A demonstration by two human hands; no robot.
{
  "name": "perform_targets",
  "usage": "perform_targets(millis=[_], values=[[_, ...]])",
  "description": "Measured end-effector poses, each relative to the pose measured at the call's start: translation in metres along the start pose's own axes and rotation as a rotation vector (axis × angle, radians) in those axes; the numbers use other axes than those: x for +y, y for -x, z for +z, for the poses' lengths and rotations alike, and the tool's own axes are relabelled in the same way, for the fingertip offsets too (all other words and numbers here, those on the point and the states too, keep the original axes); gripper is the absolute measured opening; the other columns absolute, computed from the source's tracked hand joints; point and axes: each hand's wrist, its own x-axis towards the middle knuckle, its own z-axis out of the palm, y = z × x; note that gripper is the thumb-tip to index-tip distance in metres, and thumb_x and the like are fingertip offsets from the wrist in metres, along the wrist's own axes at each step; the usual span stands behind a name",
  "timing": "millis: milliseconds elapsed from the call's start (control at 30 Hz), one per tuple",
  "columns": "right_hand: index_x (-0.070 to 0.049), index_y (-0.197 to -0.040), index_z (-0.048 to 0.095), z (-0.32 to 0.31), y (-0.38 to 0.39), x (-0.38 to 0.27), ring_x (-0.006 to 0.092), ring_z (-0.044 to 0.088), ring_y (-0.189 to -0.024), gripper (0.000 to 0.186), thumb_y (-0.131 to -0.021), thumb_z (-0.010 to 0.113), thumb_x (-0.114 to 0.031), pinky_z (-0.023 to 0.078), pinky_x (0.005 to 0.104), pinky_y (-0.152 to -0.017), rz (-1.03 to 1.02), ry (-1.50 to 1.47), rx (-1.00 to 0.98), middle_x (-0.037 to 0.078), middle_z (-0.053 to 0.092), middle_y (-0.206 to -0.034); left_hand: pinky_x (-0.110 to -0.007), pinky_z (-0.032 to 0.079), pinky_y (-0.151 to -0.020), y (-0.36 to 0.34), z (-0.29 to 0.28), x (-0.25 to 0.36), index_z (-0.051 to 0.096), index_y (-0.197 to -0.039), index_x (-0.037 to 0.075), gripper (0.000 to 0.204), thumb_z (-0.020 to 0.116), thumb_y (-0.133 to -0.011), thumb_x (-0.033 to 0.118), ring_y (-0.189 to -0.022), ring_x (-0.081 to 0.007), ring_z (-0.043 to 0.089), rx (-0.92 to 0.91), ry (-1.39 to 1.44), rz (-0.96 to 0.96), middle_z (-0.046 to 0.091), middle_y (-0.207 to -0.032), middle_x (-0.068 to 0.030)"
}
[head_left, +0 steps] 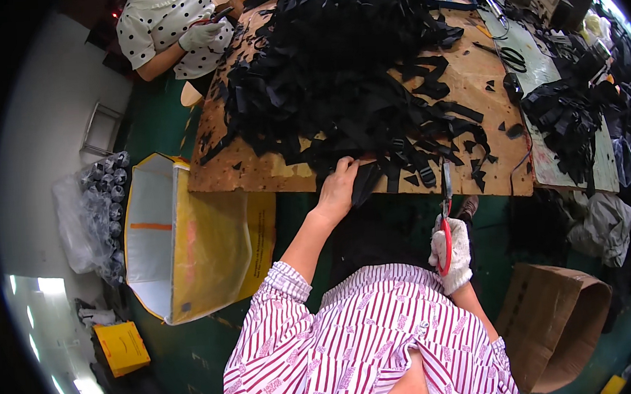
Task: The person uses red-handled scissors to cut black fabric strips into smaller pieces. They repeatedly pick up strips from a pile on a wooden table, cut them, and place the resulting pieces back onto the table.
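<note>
My bare left hand (337, 188) is closed on a bunch of black fabric straps (365, 181) at the near edge of the wooden table (500, 142). My right hand (451, 257), in a white glove, grips red-handled scissors (446, 238), their blades pointing up toward the table edge, a little right of the straps in my left hand. A large tangled heap of black straps (336, 58) covers much of the tabletop, with buckles and small cut scraps near the front edge.
A co-worker in a dotted top (154, 33) stands at upper left. A yellow bin (210, 239) stands below the table at left, beside plastic bundles (89, 211). An open cardboard box (547, 327) is at lower right. Black scissors (509, 59) and another strap pile (564, 131) lie at right.
</note>
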Motion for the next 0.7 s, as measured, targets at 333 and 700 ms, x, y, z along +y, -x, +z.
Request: perform_targets(millis=[333, 700], values=[[-0.001, -0.106, 0.044, -0.002, 0.003, 0.001, 0.0082, 0.042, -0.042, 0.028, -0.081, 0.052, -0.010, 0.040, 0.0194, -0.036, -0.009, -0.008, -0.014, 0.002, 0.046, -0.071, -0.042, 0.045, -0.070, 0.020, 0.003, 0.016, 0.054, -0.100, 0.001, 0.029, 0.057, -0.071, -0.004, -0.082, -0.0384, 0.055, 0.068, 0.017, 0.008, 0.054, -0.099, -0.0178], [-0.002, -0.116, 0.039, 0.014, -0.015, -0.032, 0.0095, 0.054, -0.067, 0.054, -0.073, 0.071, -0.005, 0.048, 0.0226, -0.059, -0.197, 0.067, -0.146, 0.005, 0.054, -0.084, -0.027, 0.044, -0.090, 0.036, -0.010, 0.064, 0.046, -0.122, 0.002, 0.052, 0.060, -0.074, -0.012, -0.106, -0.0161, 0.055, 0.007, 1.218, -0.161, 0.056, -0.111, -0.0074]])
